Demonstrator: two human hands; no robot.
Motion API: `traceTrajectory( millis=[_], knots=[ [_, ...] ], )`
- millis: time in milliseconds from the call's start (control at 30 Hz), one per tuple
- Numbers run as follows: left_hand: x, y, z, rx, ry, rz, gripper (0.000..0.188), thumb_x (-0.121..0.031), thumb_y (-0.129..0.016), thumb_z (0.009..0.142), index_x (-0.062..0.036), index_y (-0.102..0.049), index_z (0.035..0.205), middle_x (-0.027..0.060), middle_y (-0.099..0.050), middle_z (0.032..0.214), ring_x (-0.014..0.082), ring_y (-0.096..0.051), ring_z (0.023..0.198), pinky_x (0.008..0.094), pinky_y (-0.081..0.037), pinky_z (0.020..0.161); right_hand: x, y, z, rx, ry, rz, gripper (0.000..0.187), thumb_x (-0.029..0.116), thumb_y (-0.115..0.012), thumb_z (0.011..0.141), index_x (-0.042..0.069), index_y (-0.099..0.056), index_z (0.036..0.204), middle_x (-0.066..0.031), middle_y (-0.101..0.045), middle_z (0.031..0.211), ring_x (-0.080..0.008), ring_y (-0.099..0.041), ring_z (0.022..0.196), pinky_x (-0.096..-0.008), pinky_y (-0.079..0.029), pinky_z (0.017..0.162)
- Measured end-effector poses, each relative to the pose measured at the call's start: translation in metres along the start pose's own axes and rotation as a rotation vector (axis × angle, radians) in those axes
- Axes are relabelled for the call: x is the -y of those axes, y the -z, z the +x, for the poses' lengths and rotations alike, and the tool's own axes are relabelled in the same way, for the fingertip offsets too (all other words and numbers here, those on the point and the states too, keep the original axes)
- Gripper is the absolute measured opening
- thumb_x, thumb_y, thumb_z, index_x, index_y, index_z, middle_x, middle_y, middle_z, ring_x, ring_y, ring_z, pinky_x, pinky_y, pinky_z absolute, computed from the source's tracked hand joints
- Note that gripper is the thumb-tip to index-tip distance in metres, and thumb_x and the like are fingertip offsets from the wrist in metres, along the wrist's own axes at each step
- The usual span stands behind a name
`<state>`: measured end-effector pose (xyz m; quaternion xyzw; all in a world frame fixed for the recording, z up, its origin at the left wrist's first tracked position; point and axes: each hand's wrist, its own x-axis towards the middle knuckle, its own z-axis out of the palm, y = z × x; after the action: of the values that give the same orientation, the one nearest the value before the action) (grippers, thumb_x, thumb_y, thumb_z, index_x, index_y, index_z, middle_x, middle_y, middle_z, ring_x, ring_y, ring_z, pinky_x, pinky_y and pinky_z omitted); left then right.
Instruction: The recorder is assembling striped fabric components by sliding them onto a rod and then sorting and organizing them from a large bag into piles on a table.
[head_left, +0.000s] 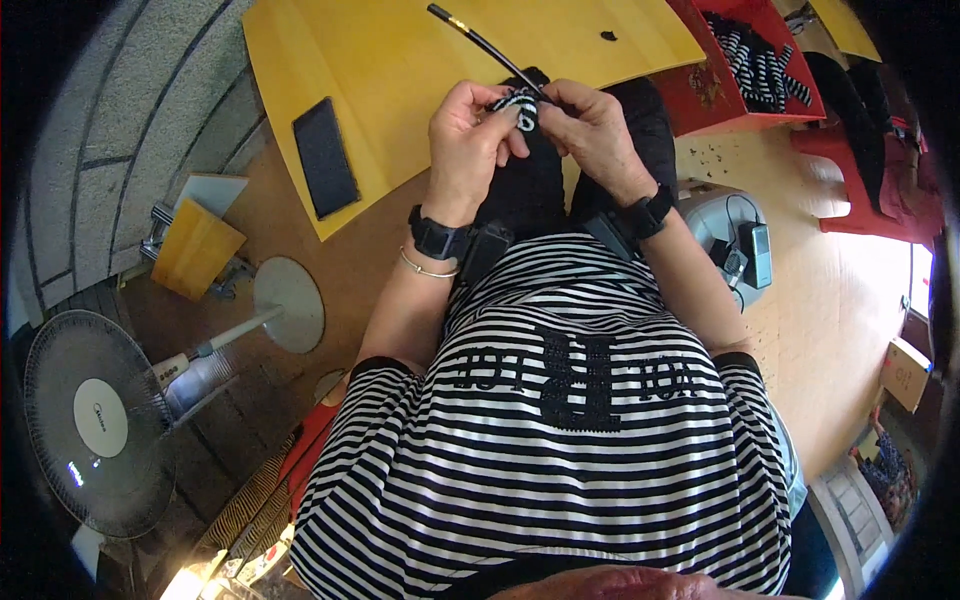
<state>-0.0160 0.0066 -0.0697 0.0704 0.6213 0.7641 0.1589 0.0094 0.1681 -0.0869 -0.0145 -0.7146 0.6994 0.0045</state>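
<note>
Pinching small black-and-white striped fabric (519, 107) between left hand (468, 138) and right hand (592, 128), beside a slender dark rod (485, 45). Probably super light, kinda floppy; best gripped by edges.

The striped piece (516, 99) looks like cloth, the stick (485, 45) glossy, the tabletop (400, 90) smooth.

Black-and-white striped cloth (522, 101), yellow table (370, 60)

On the yellow worktop (385, 90), a dark, flat rectangular object (325, 158) is laid near the left edge; a small black scrap (608, 36) is seen farther right.
</note>
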Motion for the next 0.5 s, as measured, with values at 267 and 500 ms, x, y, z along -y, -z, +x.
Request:
traceTrajectory(
  millis=[267,500],
  knots=[
    [0.009,-0.009,-0.006,-0.082,-0.017,-0.330,0.012,0.004,-0.059,0.086,-0.0044,-0.051,0.091,0.0086,-0.063,0.086,0.0122,-0.055,0.049,0.0202,-0.035,0.039,0.006,0.003,0.002,-0.062,0.180,-0.153,0.011,0.008,-0.065,0.085,-0.002,-0.064,0.087,0.0010,-0.054,0.064,-0.0047,-0.046,0.060,-0.0222,-0.040,0.052],
    [0.008,0.004,-0.009,0.140,0.099,-0.171,0.011,0.001,-0.063,0.085,-0.0052,-0.056,0.090,0.0052,-0.062,0.079,0.0118,-0.059,0.055,0.0201,-0.037,0.041,-0.011,0.012,0.002,0.065,0.099,-0.142,0.009,0.010,-0.059,0.091,0.003,-0.063,0.088,0.0067,-0.051,0.065,-0.0010,-0.044,0.054,-0.0178,-0.035,0.048]
  ],
)
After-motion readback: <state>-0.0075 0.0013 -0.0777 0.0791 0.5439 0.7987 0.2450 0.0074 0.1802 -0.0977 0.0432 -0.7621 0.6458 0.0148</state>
